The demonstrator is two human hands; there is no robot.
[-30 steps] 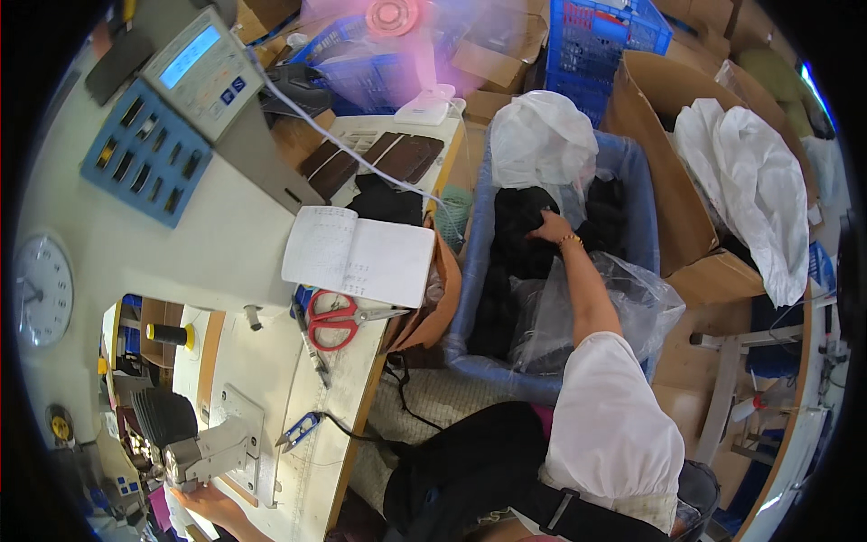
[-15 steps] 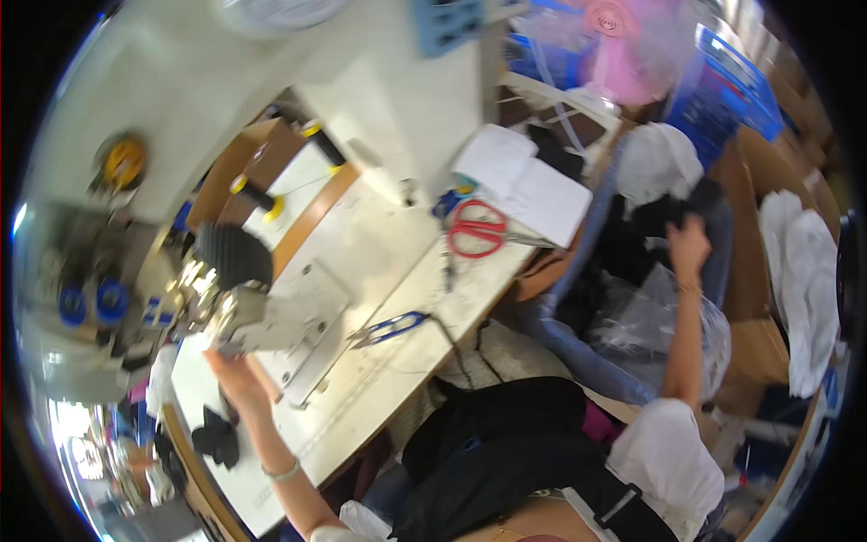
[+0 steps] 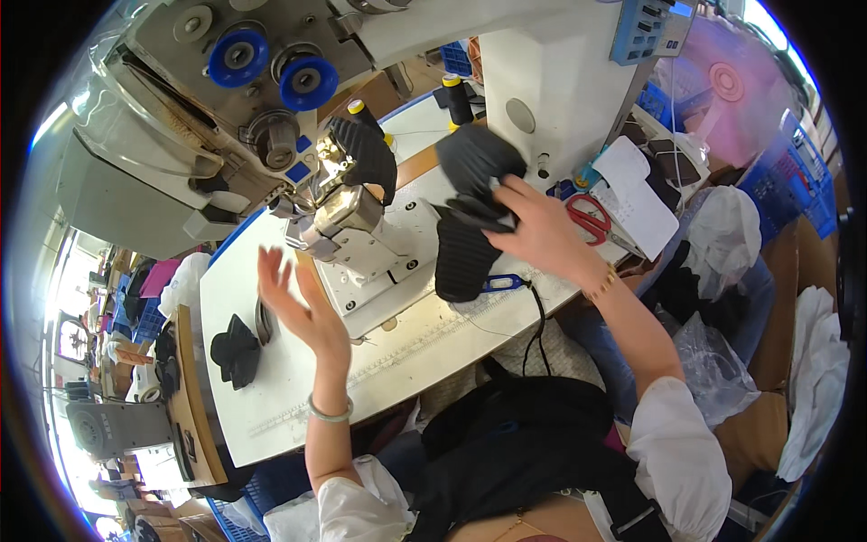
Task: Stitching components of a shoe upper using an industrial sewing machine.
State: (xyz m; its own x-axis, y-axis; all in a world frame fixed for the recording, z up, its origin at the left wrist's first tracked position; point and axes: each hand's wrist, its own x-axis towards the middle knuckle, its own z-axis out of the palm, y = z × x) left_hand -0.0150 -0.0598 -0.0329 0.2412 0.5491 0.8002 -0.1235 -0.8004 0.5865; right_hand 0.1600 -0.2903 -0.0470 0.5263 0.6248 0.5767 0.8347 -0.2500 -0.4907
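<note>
My right hand [image 3: 546,226] grips a black ribbed fabric piece [image 3: 479,167] over the work plate, its fingers closed on the cloth. Part of that fabric hangs down toward the table, and how many layers there are I cannot tell. My left hand [image 3: 312,312] is raised beside the sewing machine's metal clamp [image 3: 348,221], empty, with fingers spread. Another black ribbed piece [image 3: 366,163] sits at the clamp. On the white table [image 3: 370,388], left of my left hand, lies a small folded black piece [image 3: 237,352].
Blue-handled thread snips [image 3: 504,283] lie partly under the held fabric. Red-handled scissors [image 3: 591,219] rest by white papers [image 3: 646,194]. At the right stands a blue-lined bin [image 3: 601,336] with black cloth and clear plastic. Thread cones [image 3: 459,101] stand behind the plate.
My right hand has come out of the bin to the machine, now with black fabric. My left hand has drawn away from the clamp and opened. The view has shifted.
</note>
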